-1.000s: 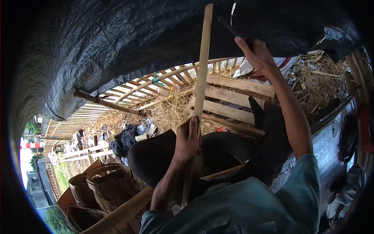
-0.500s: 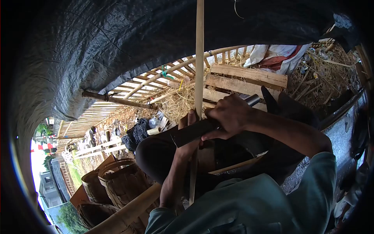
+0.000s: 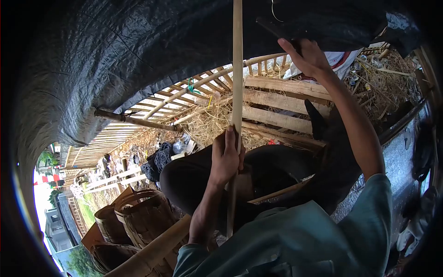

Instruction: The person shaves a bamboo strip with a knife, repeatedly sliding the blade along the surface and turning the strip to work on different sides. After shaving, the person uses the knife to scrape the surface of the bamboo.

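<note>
A long, pale bamboo strip (image 3: 237,69) stands nearly upright in front of me, running from the top of the head view down to my lap. My left hand (image 3: 224,159) is wrapped round it at about mid-length, thumb pointing up along the strip. Up and to the right, my right hand (image 3: 310,60) grips a dark-bladed machete (image 3: 269,27), raised clear of the strip. Its blade shows almost edge-on and points left, dark against the tarp; the handle is mostly hidden by my fingers.
Woven bamboo baskets (image 3: 145,212) and a thick bamboo pole (image 3: 152,249) lie at lower left. Ahead are wooden planks (image 3: 281,97), straw (image 3: 207,122) and a bamboo fence (image 3: 170,99). A black tarp (image 3: 124,51) hangs low overhead.
My right hand has swung the machete up and away from the bamboo strip, where its blade lay across just above my left wrist. The left hand keeps its hold, almost unmoved.
</note>
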Tool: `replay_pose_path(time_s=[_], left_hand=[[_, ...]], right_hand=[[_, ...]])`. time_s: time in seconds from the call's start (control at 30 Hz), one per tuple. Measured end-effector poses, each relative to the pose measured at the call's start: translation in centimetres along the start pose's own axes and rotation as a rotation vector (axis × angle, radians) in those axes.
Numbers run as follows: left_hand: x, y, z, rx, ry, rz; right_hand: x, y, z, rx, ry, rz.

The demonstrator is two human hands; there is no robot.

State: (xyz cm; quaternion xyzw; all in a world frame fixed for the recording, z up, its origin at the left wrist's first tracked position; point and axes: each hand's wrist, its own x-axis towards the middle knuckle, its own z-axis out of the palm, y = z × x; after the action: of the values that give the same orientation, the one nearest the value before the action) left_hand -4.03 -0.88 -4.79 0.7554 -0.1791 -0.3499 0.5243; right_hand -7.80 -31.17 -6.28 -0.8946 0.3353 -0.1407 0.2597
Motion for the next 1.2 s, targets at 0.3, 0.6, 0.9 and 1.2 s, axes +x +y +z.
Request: replay_pose_path(time_s=[0.3,0.6,0.9,1.2], left_hand=[[1.2,-0.4,-0.3,-0.019,-0.022,-0.039],[0.8,-1.1,0.6,0.132,0.057,0.015],[1.2,-1.1,-0.2,-0.063,0.018,0.064],[1.8,-2.0,-0.2,-0.07,0.035,0.048]], right_hand=[[-8.6,-5.3,3.0,0.04,-0.216,-0.623],[-8.3,-5.0,3.9,0.093,-0.353,-0.474],[0.7,0.8,0.2,0.016,-0.194,0.06],[-8.8,-5.7,2.9,0.094,-0.333,-0.646]])
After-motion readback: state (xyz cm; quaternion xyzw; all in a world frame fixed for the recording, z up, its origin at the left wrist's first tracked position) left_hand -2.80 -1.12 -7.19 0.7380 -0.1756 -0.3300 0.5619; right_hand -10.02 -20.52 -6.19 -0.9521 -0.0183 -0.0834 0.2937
